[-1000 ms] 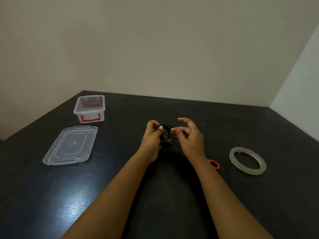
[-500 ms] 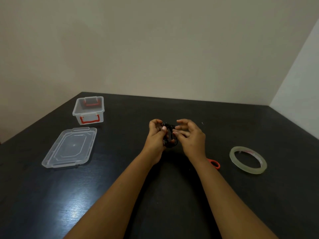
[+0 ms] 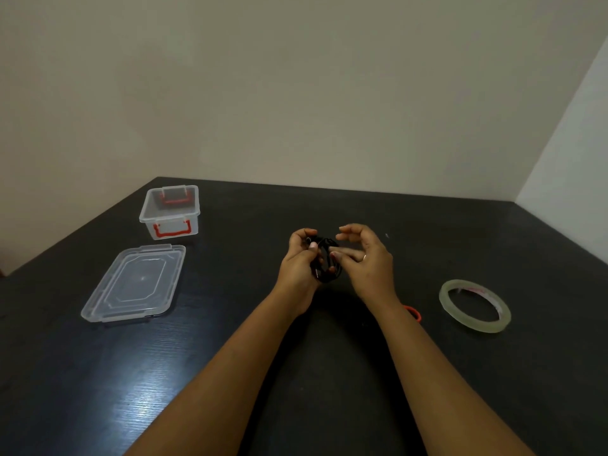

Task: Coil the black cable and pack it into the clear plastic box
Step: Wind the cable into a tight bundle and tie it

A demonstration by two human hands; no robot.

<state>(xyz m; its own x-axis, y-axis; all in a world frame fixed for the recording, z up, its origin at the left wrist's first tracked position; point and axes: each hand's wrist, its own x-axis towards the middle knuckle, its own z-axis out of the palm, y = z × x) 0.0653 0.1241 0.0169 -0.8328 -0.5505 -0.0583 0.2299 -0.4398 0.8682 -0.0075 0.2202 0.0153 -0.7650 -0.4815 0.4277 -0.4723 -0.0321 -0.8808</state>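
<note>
A small coil of black cable [image 3: 325, 262] hangs between my hands above the middle of the dark table. My left hand [image 3: 301, 261] grips the coil's left side, thumb on top. My right hand [image 3: 368, 258] touches its right side with the lower fingers, while thumb and forefinger curl apart above it. The clear plastic box [image 3: 171, 212] with red handles stands open at the far left. Its clear lid [image 3: 135, 284] lies flat in front of it.
A roll of clear tape [image 3: 474, 305] lies on the table to the right. A small orange object [image 3: 414, 313] shows partly from behind my right forearm. Pale walls border the dark table [image 3: 230, 357] at the back and right.
My right thumb and forefinger have lifted and spread above the coil. Both hands stay in the same spot, and the coil has turned slightly between them.
</note>
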